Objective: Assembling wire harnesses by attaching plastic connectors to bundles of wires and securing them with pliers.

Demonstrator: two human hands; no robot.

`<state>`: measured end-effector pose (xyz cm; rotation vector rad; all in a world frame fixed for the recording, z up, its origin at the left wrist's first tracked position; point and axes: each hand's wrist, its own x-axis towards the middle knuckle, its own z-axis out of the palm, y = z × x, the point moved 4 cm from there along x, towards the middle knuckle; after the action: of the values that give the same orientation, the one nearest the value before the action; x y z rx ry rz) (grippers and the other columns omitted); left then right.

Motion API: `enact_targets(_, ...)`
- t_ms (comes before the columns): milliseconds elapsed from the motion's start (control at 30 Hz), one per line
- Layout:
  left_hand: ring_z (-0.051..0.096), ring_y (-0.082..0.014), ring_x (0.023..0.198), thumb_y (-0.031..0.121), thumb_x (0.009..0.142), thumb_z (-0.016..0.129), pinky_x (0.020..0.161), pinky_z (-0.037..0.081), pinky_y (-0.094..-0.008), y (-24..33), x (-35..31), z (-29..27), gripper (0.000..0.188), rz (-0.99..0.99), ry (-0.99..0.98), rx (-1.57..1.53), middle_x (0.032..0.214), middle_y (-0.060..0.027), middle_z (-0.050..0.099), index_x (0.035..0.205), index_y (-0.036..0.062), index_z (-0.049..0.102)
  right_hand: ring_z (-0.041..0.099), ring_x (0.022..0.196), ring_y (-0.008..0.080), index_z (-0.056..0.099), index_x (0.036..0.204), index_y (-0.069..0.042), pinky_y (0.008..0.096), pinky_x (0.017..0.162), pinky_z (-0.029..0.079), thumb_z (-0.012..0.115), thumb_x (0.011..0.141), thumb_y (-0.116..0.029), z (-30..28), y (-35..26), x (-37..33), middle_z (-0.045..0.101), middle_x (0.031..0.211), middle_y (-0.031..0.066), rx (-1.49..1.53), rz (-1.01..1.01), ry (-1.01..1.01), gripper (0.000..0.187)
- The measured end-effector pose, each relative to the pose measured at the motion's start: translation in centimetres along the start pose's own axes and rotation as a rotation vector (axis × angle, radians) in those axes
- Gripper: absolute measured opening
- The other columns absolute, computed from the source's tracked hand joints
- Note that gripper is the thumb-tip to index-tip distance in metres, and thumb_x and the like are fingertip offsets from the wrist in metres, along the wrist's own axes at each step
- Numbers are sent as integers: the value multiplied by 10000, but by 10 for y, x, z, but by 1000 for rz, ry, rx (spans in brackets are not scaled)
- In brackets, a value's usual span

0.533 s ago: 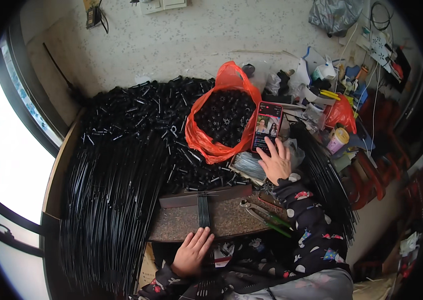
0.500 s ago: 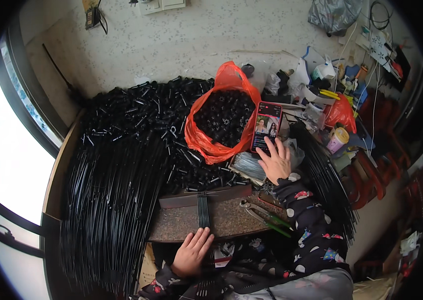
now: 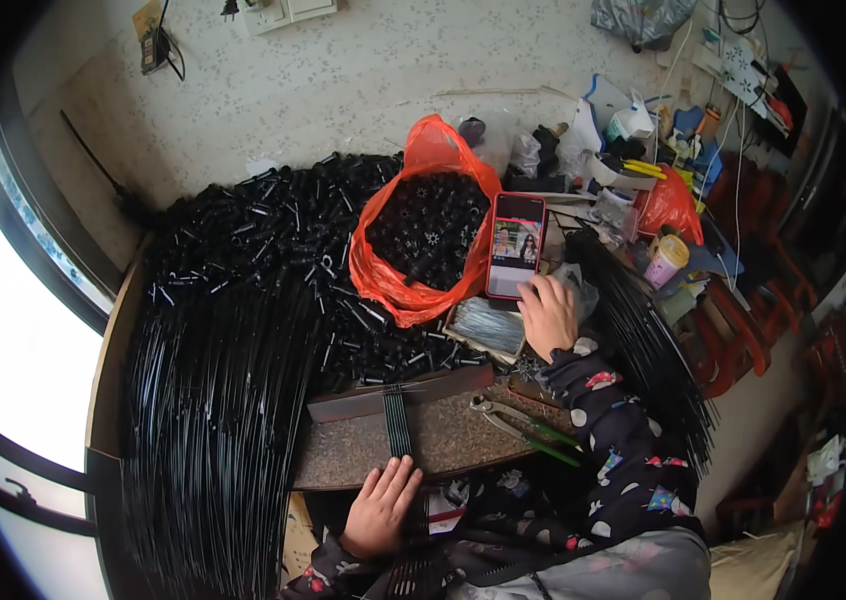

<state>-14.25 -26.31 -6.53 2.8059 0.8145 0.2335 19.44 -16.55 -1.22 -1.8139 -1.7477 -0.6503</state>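
Observation:
My left hand (image 3: pixel 379 507) lies flat, fingers stretched out, over the near end of a bundle of thin black rods (image 3: pixel 397 425) at the table's front edge. The rods run away from me across a low dark ledge (image 3: pixel 348 402). At the lower end of an upright smartphone (image 3: pixel 517 245) in a red case is my right hand (image 3: pixel 549 315), its fingers apart and slightly bent. Pictures of people show on the phone's screen above a pale panel. Beside the phone stands an open red plastic bag (image 3: pixel 383 290) filled with small black toothed parts (image 3: pixel 433 225).
Long black rods (image 3: pixel 218 430) cover the left side, with black tubular pieces (image 3: pixel 253 220) heaped behind. Green-handled pliers (image 3: pixel 533 432) lie right of the bundle. A box of thin grey wires (image 3: pixel 486 327) sits below the phone. Clutter and a cup (image 3: pixel 667 262) fill the back right.
The view has shifted slightly, so the scene sits further left. My right hand has drawn down from mid-screen to the phone's lower edge, and the screen's lower part has turned pale. My left hand stays put.

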Motion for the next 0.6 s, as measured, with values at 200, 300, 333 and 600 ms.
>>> enact_targets(200,332,-286,1307,238,739,501,1052,255,-427,-2,0,3,653,17,-15,74,1425,-155,322,1347,41,368,416,1100,273,585,1106,-118,412,883,345,624,764,-179,4,-10,4,474,1162,79,-51,-25,-19,350)
enact_targets(300,336,-284,1304,237,739,502,1052,252,-424,-2,-1,2,650,12,-13,57,1423,-152,326,1345,41,371,396,1122,275,579,1134,-141,421,896,334,622,768,-196,7,-12,7,452,1212,74,-69,-25,-12,372)
enact_targets(333,337,-284,1303,237,739,502,1053,251,-423,-2,-1,2,648,12,-12,61,1422,-152,328,1343,41,373,387,1132,276,575,1147,-150,424,903,328,621,770,-204,8,-12,8,440,1237,70,-86,-30,1,383)
enact_targets(600,346,-285,1297,231,737,501,1048,255,-422,-2,-1,1,642,13,1,46,1416,-151,338,1337,38,381,386,1134,266,587,1137,-158,418,910,319,621,770,-213,9,-6,10,438,1253,63,-104,-14,4,373)
